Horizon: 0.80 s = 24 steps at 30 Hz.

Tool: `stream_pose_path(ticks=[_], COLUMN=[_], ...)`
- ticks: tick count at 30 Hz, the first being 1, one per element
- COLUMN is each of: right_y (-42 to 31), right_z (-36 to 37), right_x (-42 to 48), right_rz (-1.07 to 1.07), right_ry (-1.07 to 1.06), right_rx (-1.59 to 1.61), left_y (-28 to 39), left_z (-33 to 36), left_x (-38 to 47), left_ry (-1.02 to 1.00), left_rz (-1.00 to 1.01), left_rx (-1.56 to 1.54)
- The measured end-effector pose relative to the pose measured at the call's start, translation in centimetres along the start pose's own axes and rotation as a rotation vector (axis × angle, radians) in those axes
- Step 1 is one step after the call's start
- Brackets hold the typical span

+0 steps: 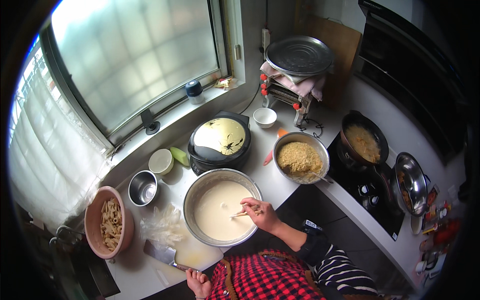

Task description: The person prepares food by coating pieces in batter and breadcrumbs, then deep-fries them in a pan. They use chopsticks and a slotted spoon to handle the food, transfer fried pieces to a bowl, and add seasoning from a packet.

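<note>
My right hand (pixel 264 216) grips a pair of wooden chopsticks (pixel 245 213) near the right rim of a large metal pot (pixel 189 225). The chopsticks' tips dip into pale, creamy batter (pixel 213 202). My left hand (pixel 198 283) is curled at the counter's front edge, just below the handle end of a cleaver (pixel 161 253), with nothing visible in its fingers. The cleaver lies flat, partly over a pale cutting board (pixel 202 257). Crumpled clear plastic (pixel 163 225) lies left of the pot.
Beyond the pot stands a round electric griddle (pixel 221 137). A bowl of yellowish crumbly mixture (pixel 300 157) sits beside the black cooktop (pixel 356 198), which bears a pan (pixel 363 138). At left are a pink basin (pixel 93 225) of cut pieces and a small steel bowl (pixel 143 188).
</note>
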State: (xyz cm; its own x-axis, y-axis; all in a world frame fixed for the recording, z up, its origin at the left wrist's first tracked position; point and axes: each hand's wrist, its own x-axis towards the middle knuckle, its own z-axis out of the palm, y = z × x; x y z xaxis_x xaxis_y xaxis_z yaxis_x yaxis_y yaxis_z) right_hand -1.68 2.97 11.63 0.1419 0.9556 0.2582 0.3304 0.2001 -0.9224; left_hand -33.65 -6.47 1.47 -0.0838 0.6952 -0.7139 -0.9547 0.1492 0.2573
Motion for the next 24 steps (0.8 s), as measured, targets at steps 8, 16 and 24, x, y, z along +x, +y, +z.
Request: stream_pose_path(ticks=[8, 16, 24], right_y=[0.0, -0.5, -0.3], right_z=[-1.1, -0.5, -1.1], right_x=[-1.1, -3.2, -3.8], right_rz=[0.002, -0.025, -0.402], right_ry=[0.076, 0.022, -0.026], right_rx=[0.098, 0.111, -0.027], left_y=[0.7, 0.0, -0.6], left_z=[-1.7, -1.0, 0.3], left_x=[2.2, 2.5, 2.4], left_ry=[-0.038, -0.022, -0.059], left_rz=[-0.001, 0.027, 0.004], left_rx=[0.040, 0.135, 0.147])
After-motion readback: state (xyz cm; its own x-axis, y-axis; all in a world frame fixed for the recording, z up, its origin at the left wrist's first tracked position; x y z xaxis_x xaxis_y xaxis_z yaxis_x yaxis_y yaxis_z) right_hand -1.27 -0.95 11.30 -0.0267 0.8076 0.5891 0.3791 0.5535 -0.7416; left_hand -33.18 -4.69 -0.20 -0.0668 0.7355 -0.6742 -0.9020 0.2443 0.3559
